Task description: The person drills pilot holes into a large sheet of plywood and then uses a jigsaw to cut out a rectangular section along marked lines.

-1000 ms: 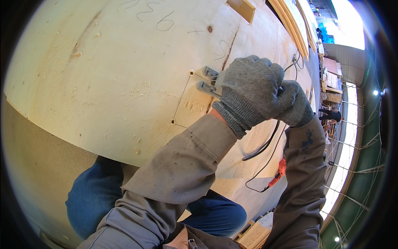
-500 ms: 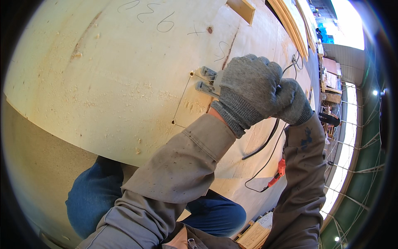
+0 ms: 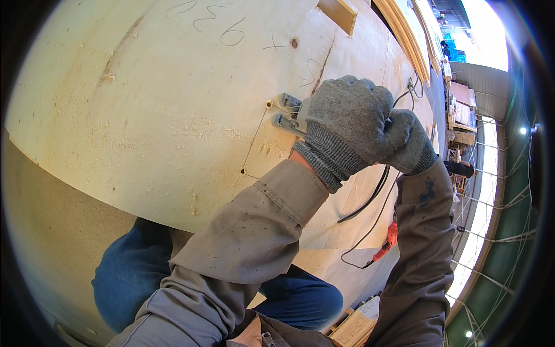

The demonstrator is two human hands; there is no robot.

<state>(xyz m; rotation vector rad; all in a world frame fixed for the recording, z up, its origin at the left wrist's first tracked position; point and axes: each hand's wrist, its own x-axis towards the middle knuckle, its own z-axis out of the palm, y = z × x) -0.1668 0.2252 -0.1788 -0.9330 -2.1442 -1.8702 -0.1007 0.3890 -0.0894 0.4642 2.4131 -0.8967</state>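
Observation:
Both my hands wear grey knit gloves and are closed together on a jigsaw. Only its forked grey shoe [image 3: 286,123] shows, flat on a pale plywood sheet [image 3: 173,115]; its body is hidden. My left hand [image 3: 350,118] wraps over the front of the tool. Behind it, my right hand [image 3: 409,141] grips the rear part, its fingers mostly out of sight. Just left of the shoe is a drilled corner hole [image 3: 269,104]. A thin dark line runs from there to a second hole [image 3: 243,171], nearer me.
A red corded power tool [image 3: 386,246] lies right of my left forearm. A black cable [image 3: 367,208] trails below my hands. Sawdust and chips dot the plywood. A rectangular cutout [image 3: 338,16] opens at the far side, near stacked boards [image 3: 407,37].
The jigsaw's shoe sits very slightly nearer the upper corner hole. Both hands keep the same grip.

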